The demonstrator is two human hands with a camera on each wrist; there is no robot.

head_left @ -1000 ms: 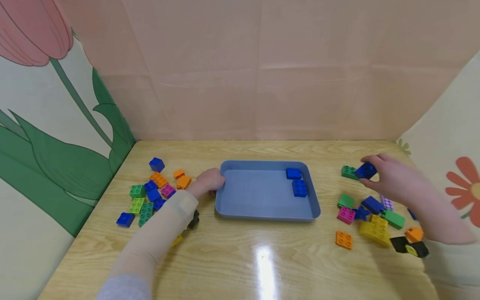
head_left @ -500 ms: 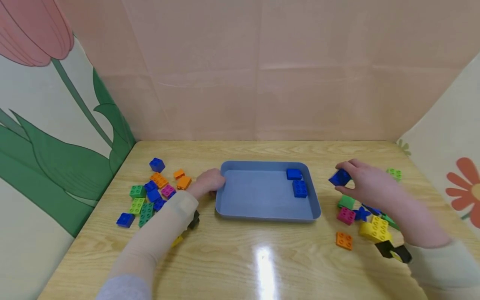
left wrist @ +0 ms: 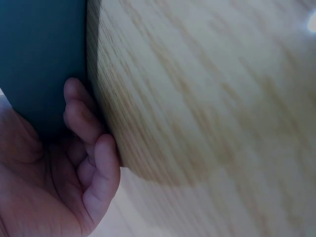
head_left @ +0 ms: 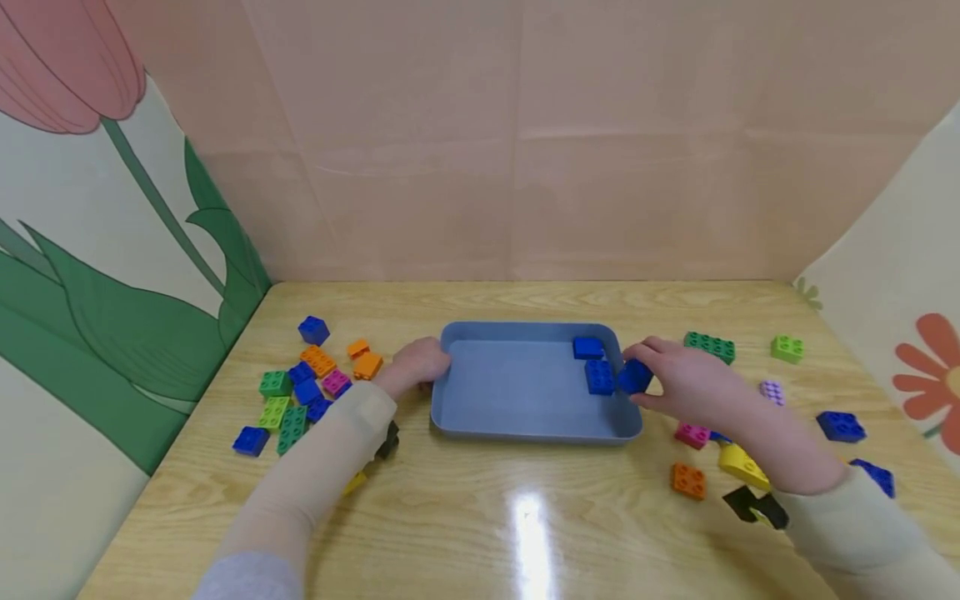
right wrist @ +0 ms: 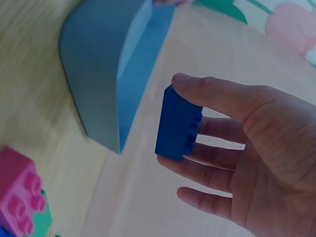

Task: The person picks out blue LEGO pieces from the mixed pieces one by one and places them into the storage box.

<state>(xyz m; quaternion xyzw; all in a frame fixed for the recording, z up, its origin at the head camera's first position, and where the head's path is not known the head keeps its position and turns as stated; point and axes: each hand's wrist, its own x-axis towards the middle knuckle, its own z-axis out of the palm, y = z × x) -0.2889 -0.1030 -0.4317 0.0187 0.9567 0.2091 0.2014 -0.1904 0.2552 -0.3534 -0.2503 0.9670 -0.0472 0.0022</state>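
A pale wood-grain table (head_left: 480, 517) stands against a creased pinkish backdrop (head_left: 480, 150), with a large painted tulip (head_left: 71, 62) on the left side panel and an orange-red flower (head_left: 937, 367) on the right one. A streak of light shines on the near part of the tabletop.

A shallow blue-grey tray (head_left: 510, 387) sits in the middle. Two bricks lie in it near its right end: a smaller blue brick (head_left: 587, 347) at the back and a studded blue brick (head_left: 599, 377) just in front of it.

The left hand (head_left: 416, 364) holds the tray's left end, its fingers curled against the outside wall. The right hand (head_left: 690, 379) pinches a dark blue brick (head_left: 634, 377) between thumb and fingers, parted only by the brick's length, with the studs facing the palm. That brick is raised beside the tray's right rim; the right wrist view shows a gap between them.

Around the right forearm lie a green brick (head_left: 708, 347), a lime brick (head_left: 787, 348), a pink brick (head_left: 692, 435), an orange brick (head_left: 688, 481) and a yellow piece (head_left: 742, 467), among others. Beyond the left forearm is a mixed cluster of bricks, with a blue cube (head_left: 313, 330) at its back.
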